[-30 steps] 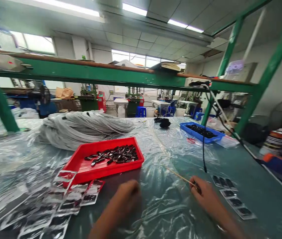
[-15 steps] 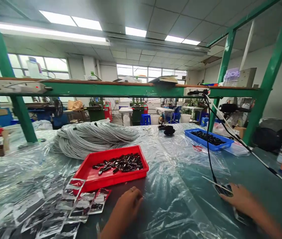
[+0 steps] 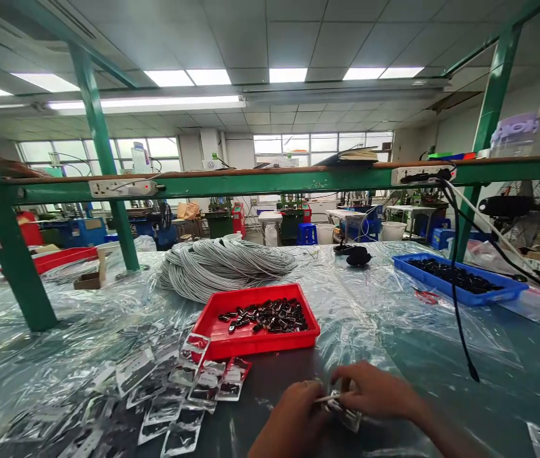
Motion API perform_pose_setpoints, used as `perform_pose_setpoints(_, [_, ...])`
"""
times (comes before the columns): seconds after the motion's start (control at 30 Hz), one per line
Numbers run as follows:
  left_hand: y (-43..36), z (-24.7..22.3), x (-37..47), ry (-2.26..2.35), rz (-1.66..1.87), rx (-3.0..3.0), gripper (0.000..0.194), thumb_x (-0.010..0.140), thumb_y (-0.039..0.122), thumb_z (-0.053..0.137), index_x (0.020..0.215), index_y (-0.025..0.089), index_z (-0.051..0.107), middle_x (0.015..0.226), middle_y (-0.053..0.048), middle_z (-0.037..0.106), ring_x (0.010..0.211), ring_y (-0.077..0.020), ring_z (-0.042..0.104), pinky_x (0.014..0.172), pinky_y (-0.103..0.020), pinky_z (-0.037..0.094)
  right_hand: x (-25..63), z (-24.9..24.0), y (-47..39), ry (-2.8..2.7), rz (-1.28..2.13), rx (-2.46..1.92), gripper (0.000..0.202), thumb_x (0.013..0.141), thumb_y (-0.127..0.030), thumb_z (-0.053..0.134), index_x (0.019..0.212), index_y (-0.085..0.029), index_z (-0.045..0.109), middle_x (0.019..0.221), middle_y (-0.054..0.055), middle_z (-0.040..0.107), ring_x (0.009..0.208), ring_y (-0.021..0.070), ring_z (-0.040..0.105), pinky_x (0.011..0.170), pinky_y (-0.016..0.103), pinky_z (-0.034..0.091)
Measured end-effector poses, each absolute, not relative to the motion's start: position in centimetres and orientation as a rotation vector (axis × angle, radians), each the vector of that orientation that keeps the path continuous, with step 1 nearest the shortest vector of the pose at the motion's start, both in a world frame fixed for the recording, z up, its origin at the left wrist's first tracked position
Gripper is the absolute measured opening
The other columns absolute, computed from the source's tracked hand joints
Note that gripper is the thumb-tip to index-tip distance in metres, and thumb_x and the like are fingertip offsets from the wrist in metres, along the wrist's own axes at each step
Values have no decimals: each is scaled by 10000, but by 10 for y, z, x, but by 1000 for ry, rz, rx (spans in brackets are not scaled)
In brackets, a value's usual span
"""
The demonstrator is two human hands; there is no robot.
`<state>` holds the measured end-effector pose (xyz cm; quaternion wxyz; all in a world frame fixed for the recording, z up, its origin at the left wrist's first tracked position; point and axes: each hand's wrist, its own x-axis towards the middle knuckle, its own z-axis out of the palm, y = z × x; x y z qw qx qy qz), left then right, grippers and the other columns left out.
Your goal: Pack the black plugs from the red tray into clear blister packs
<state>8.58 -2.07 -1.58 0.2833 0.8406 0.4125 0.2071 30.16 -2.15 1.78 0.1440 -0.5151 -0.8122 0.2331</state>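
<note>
Both of my hands are close together over the bench in front of the red tray. My right hand is closed on a thin white stick that points toward the left hand. Just under its fingers is a small clear and silver packet. My left hand has its fingers curled in beside the stick's tip; what they pinch is hidden. Small black and metal pieces lie heaped in the tray. Foil packets with dark contents spread to the left of my hands.
Behind the red tray lies a big coil of grey cable. A blue tray of black parts sits at right, with a black cable dangling before it. Clear plastic sheet covers much of the bench. A green frame crosses above.
My right hand has moved left with the stick, away from the dangling black cable, to meet my left hand. The view has swung to the right.
</note>
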Motion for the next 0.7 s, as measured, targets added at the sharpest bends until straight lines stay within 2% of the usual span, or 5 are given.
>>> perform_pose_setpoints(0.2, [-11,-13,73,1122,716,2225,70,801,232,601,804,185,653,876,-9,653,817,-152,580,720,-215,394,323,15,-2,-2256,692,-1423,304,821,-411,621,1055,-238,709,914,33,711,729,201,611,664,291,421])
perform_pose_setpoints(0.33, [-9,-10,70,1387,537,2083,378,911,410,427,707,167,632,701,-21,629,740,-181,588,639,-243,387,349,14,2,-1922,598,-1421,350,838,-529,597,928,-206,700,797,28,644,644,171,528,598,284,376])
perform_pose_setpoints(0.43, [-12,-5,66,1509,332,2096,473,897,477,406,592,172,599,629,-49,611,680,-218,599,605,-284,378,352,9,8,-1547,764,-1328,484,829,-644,530,729,-185,646,527,-41,404,490,122,359,489,263,266])
perform_pose_setpoints(0.53, [-16,-1,64,1634,301,2195,382,825,532,518,754,181,652,828,-82,678,851,-269,625,713,-325,428,333,1,8,-1267,1099,-1142,524,765,-688,572,641,-180,604,474,-93,209,435,84,174,443,249,149])
perform_pose_setpoints(0.7, [-16,-9,73,1464,372,2237,599,676,414,713,1213,199,558,1384,-124,495,1339,-290,398,1043,-336,357,265,-14,6,-994,1425,-724,425,720,-534,665,540,-163,562,477,-83,243,432,70,206,439,240,154])
